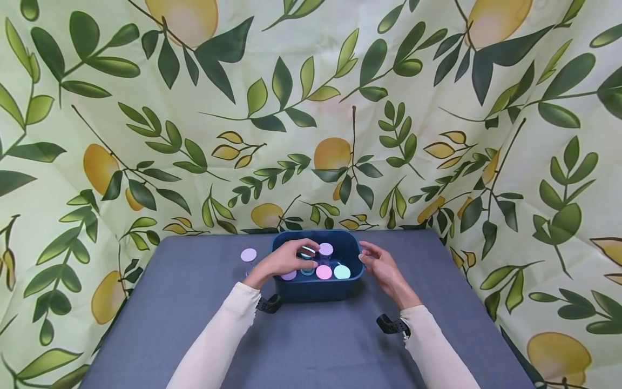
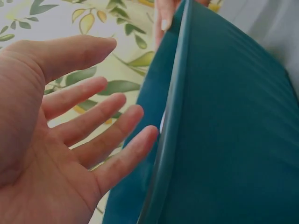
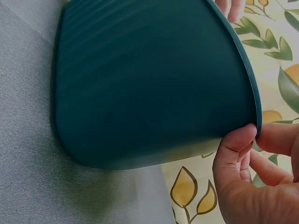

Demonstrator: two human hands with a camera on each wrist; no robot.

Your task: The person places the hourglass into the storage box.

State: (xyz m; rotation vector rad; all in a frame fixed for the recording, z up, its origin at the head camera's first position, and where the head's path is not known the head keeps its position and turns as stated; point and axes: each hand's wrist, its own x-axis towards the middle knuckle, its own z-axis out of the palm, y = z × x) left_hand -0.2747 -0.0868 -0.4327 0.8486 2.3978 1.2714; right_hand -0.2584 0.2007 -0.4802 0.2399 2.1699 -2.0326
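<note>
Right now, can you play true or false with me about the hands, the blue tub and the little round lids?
1. The right hand pinches the rim of the teal tub. True.
2. The left hand is a tight fist. False: its fingers are spread open above the tub.
3. A lilac-lidded jar stands on the grey table outside the tub. True.
4. The tub is empty. False: it holds jars with pink, purple and mint lids.

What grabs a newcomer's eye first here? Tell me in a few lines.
The dark teal bin at the middle of the grey table, with pastel-lidded jars inside. The left hand reaches over its rim; the right hand touches its right edge. A lemon-print cloth hangs behind.
</note>
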